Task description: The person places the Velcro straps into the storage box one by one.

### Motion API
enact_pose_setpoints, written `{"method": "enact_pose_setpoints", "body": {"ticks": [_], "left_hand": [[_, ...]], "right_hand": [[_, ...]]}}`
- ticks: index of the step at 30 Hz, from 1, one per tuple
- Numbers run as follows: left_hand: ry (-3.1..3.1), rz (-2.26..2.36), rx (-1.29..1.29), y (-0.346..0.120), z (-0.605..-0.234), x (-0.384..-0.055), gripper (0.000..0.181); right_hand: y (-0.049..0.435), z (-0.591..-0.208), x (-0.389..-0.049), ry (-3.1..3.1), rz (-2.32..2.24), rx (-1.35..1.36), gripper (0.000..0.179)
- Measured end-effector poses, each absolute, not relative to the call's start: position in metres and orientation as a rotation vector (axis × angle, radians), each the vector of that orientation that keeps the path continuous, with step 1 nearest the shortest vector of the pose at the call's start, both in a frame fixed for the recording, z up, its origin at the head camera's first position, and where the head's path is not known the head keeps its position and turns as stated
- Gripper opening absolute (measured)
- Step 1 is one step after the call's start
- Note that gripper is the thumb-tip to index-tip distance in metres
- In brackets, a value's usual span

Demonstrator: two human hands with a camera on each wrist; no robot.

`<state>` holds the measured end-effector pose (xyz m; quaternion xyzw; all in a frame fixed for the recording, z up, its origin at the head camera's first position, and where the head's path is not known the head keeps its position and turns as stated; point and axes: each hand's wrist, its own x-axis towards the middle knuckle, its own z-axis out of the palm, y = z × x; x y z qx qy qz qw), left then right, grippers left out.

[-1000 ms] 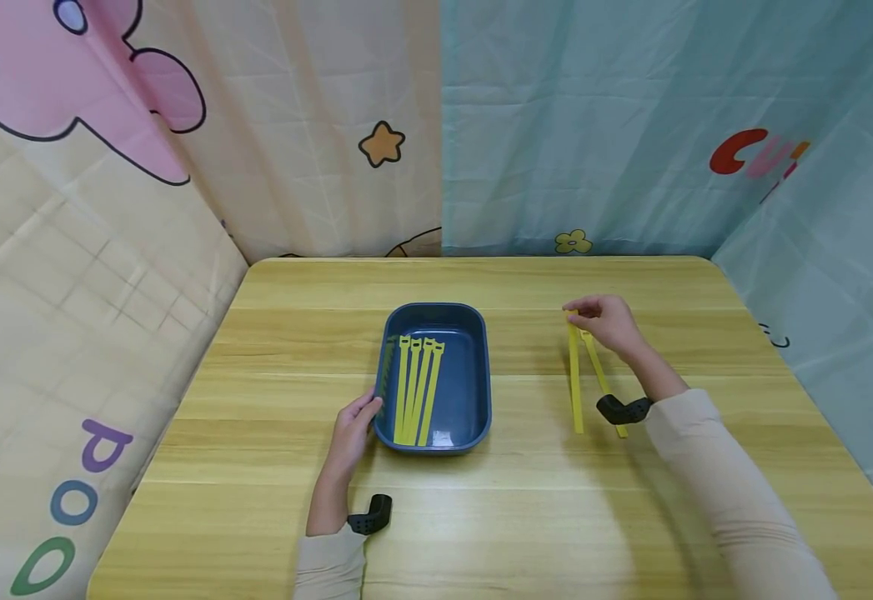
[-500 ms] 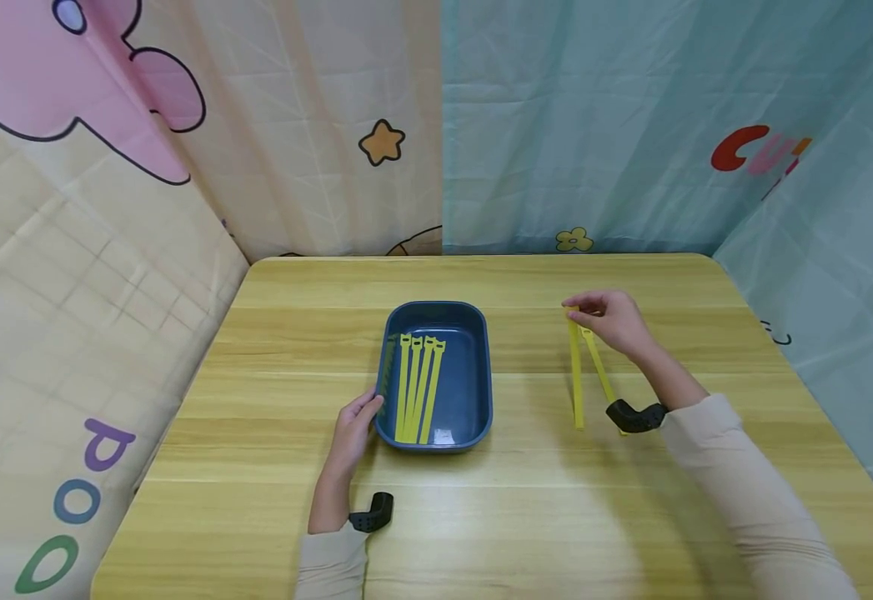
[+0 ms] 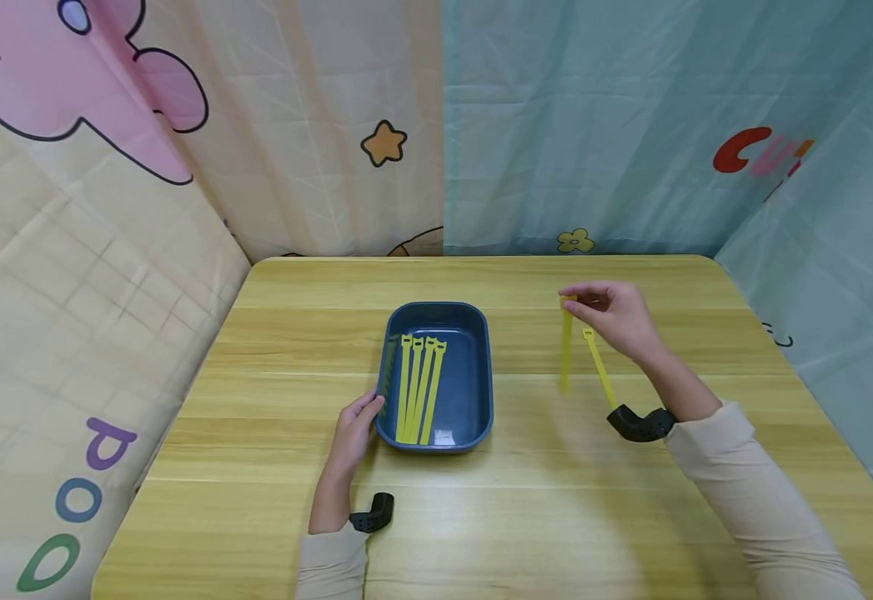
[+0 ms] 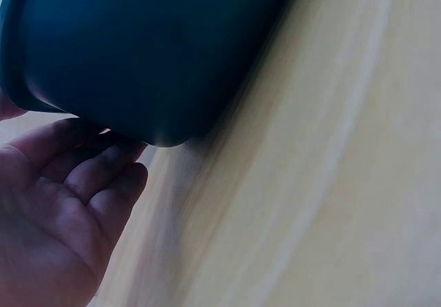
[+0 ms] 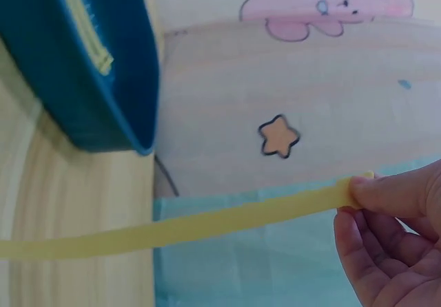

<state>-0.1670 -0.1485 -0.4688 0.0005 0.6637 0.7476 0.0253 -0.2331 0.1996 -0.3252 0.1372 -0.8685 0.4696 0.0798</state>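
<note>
My right hand (image 3: 618, 318) pinches a yellow hook-and-loop cable tie (image 3: 566, 354) by its head end between thumb and fingertips. The strap hangs down over the table in the head view and stretches out to the left in the right wrist view. A second yellow cable tie (image 3: 599, 367) lies on the table below that hand, its lower end hidden behind the wrist camera. At the left wall of a dark blue tray (image 3: 466, 387), my left hand (image 3: 351, 432) grips the rim, thumb at the top and fingers against the outer wall. Several yellow cable ties (image 3: 421, 392) lie side by side inside the tray, heads away from me.
The wooden table (image 3: 256, 400) has rounded far corners. Printed curtains (image 3: 316, 125) stand along its back and both sides. Black wrist cameras (image 3: 640, 423) sit on both wrists.
My right hand has risen slightly with the cable tie, whose lower end has swung up and away from me. The left hand and tray have stayed in place.
</note>
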Motion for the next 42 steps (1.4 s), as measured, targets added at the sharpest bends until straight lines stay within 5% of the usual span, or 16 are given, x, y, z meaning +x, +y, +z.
{"method": "enact_pose_setpoints", "body": {"ticks": [18, 42], "left_hand": [[2.051, 2.320, -0.008, -0.149, -0.471, -0.166, 0.044], [2.058, 2.307, -0.002, -0.149, -0.469, -0.166, 0.043]], "right_hand": [[0.136, -0.266, -0.197, -2.089, 1.756, 0.732, 0.016], [0.092, -0.356, -0.208, -2.093, 2.008, 0.852, 0.021]]}}
